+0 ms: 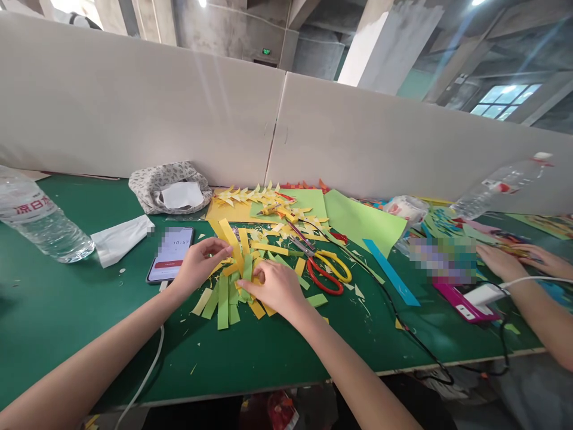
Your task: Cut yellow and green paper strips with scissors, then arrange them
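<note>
My left hand (203,260) is closed in a pinch at the edge of a long yellow paper strip (233,242) that stands up from the pile. My right hand (280,286) is beside it, thumb and fingers pinched around a green paper strip (248,267); its other fingers curl under and are partly hidden. Below and around both hands lies a loose heap of cut green strips (222,304) and yellow strips. Just right of my right hand rest scissors (324,272) with one red and one yellow handle loop.
A phone (170,257) with a white cable lies left, near a tilted water bottle (40,215) and a patterned cloth pouch (168,188). Green paper sheets (367,221) lie behind. A black cord, a pink power strip (465,301) and another person's hands (501,263) are at right.
</note>
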Motion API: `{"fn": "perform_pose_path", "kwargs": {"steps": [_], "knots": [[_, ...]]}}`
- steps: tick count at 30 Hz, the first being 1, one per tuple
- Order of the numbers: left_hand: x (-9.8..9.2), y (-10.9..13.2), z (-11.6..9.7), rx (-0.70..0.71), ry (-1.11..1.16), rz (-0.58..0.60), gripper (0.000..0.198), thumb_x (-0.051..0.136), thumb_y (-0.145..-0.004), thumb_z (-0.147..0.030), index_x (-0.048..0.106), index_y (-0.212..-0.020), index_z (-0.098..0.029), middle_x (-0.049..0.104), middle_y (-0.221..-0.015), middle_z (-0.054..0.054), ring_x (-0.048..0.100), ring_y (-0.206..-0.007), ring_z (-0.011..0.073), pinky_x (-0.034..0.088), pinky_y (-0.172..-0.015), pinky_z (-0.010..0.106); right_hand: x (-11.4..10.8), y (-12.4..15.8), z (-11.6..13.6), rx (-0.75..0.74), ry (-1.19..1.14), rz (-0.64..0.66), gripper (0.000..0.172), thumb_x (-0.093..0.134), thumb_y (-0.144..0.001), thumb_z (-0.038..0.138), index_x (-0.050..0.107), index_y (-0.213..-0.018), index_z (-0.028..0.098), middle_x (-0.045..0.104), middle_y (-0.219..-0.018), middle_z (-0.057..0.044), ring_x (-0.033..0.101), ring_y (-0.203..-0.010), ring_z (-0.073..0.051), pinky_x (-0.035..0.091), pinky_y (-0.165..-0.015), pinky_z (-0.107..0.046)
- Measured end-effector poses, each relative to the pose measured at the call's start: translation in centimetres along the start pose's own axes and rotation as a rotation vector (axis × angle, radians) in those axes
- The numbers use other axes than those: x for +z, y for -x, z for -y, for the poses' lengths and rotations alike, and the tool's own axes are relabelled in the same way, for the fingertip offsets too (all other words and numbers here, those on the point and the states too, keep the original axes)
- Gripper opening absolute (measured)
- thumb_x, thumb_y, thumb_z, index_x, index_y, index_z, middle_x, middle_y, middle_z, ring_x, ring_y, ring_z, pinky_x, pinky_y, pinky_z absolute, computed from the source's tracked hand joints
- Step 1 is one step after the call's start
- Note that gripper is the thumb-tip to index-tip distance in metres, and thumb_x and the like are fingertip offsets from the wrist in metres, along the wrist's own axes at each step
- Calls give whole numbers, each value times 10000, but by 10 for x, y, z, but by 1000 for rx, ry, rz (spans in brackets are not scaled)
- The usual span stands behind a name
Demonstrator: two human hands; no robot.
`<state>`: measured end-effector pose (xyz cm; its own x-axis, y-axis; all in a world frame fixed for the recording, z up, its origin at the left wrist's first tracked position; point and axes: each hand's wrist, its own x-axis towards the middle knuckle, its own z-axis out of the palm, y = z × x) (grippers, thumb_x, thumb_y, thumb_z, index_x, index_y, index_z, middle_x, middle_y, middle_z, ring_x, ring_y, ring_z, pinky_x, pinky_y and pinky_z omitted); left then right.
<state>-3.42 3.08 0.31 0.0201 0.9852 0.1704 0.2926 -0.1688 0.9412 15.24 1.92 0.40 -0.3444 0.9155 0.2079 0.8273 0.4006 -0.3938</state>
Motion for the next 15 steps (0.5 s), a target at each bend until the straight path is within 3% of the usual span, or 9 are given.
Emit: {"fn": "perform_pose_path", "kwargs": {"steps": [4, 11, 15], "knots": [[1, 2, 0, 29, -73, 56, 211, 550, -751, -384, 594, -764, -178, 612, -703, 23, 561, -654, 149, 406, -547, 245, -2, -5, -2, 43, -107, 43, 125, 574, -717, 333, 560, -662, 222, 621, -654, 36, 544, -571, -114, 342, -472, -220], [4, 7, -6, 34, 8, 163, 145, 534, -770, -327, 581, -758, -190, 584, -755, 22, 532, -698, 146, 417, -604, 255, -51, -17, -40, 229, -149, -168, 152, 567, -686, 373, 565, -725, 226, 623, -739, 11, 524, -576, -125, 359, -500, -244], [8, 10, -6, 27, 90, 266, 133, 541, -766, -313, 575, -751, -185, 566, -753, 14, 522, -708, 141, 419, -639, 261, -54, -17, -42, 252, -222, -210, 218, 585, -669, 419, 573, -772, 228, 609, -776, -3, 523, -647, -143, 365, -539, -257]]}}
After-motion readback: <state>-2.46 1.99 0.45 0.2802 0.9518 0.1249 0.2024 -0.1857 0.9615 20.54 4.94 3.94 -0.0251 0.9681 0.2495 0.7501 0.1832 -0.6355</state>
